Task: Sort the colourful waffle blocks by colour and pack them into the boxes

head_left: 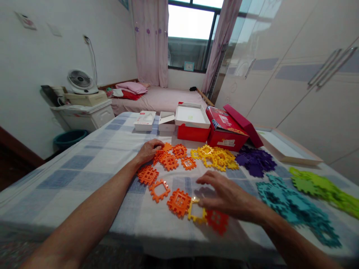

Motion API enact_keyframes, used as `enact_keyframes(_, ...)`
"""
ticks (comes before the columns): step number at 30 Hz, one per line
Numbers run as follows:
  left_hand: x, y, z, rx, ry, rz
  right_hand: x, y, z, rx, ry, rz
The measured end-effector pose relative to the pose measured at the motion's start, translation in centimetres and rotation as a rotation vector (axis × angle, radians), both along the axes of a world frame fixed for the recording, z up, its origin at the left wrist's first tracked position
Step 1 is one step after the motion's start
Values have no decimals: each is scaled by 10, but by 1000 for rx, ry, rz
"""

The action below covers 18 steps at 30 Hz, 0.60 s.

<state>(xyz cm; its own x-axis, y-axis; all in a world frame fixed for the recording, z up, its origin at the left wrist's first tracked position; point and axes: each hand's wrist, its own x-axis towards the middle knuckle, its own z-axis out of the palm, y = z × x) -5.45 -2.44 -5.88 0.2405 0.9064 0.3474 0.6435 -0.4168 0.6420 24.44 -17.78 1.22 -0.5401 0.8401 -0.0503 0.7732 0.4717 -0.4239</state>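
My left hand (150, 150) rests at the far left edge of a group of orange plastic interlocking tiles (169, 162), its fingers bent against an orange tile (167, 147). The fingertips are partly hidden. My right hand (221, 191) is open, thumb and fingers apart, over the near part of the table. Its thumb is close to a yellow square frame tile (193, 213); I cannot tell whether they touch. A blurred red-orange tile (217, 222) lies right of that frame, below my hand. On the frame's left is an orange window-patterned tile (178, 202).
Yellow tiles (217, 157), purple tiles (255, 160), teal tiles (294, 207) and lime tiles (322, 186) lie in heaps. Behind them stand a red box (227, 138), an open red-and-white box (193, 132), small white boxes (144, 121) and a shallow tray (304, 158).
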Motion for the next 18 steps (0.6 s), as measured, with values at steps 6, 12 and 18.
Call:
enact_keyframes(6, 0, 0, -1, 14, -9, -11, -28, -30, -14, 73, -134, 81)
enact_keyframes(12, -1, 1, -1, 19, -17, -12, -10, -4, -2, 200, -132, 15)
enact_keyframes(18, -1, 0, -3, 28, -15, -16, 29, 49, 2, 419, -168, -341)
